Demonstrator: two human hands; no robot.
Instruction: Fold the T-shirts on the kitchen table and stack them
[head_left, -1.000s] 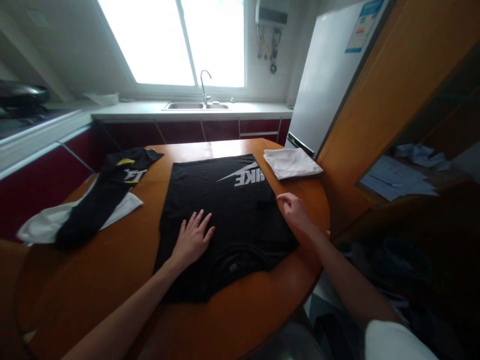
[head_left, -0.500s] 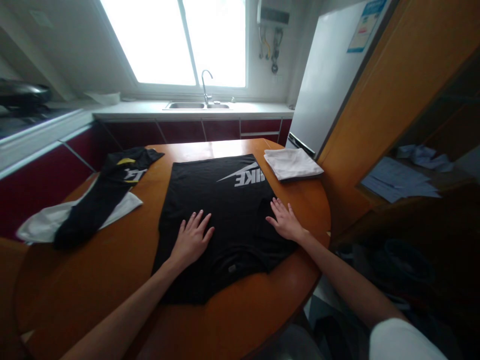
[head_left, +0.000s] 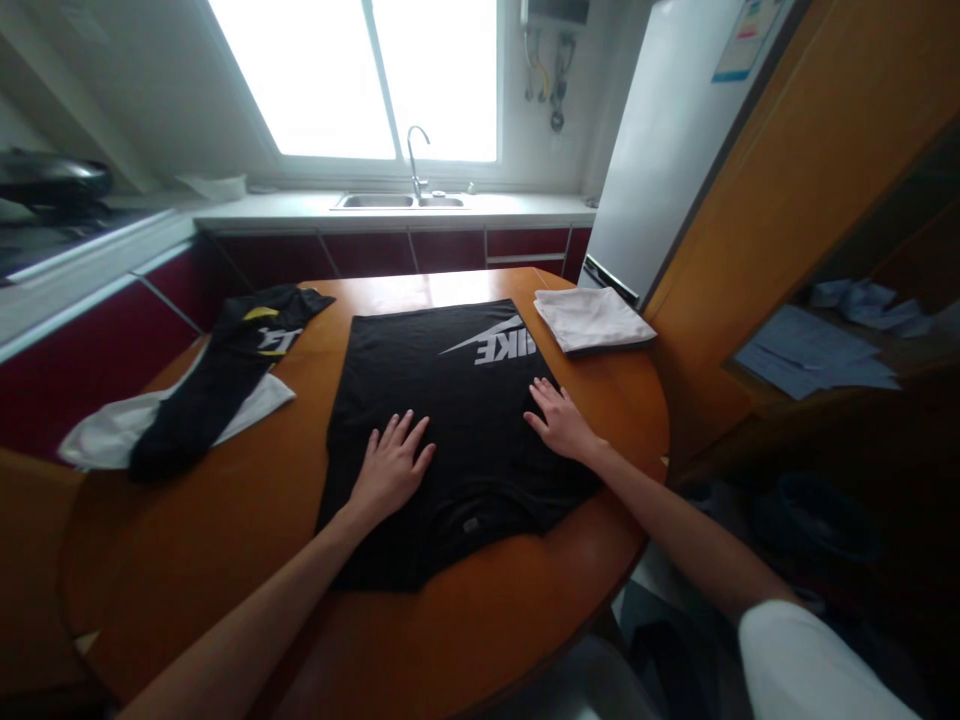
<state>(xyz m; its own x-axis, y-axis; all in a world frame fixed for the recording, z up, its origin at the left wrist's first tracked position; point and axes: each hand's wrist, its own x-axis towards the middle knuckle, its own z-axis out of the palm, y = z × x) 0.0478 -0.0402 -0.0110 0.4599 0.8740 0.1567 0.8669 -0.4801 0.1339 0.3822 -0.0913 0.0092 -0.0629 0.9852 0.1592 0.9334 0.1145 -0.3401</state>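
- Kitchen window [head_left: 360, 80] light falls across a wooden bench [head_left: 510, 620], where a black shirt [head_left: 469, 410] lies spread flat, collar at the near side.
- Light, even palm pressure, stroking outward, would likely suit this thin-looking cloth best; pushing inward could bunch it.
- Left hand [head_left: 394, 465] lies palm-down on the shirt's left part, right hand [head_left: 561, 422] near its right edge.
- Both grips are spread and loose, pinching nothing; the arms slant inward.

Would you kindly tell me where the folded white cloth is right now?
In the head view, the folded white cloth lies on the table, right of the black shirt, with the fridge behind.
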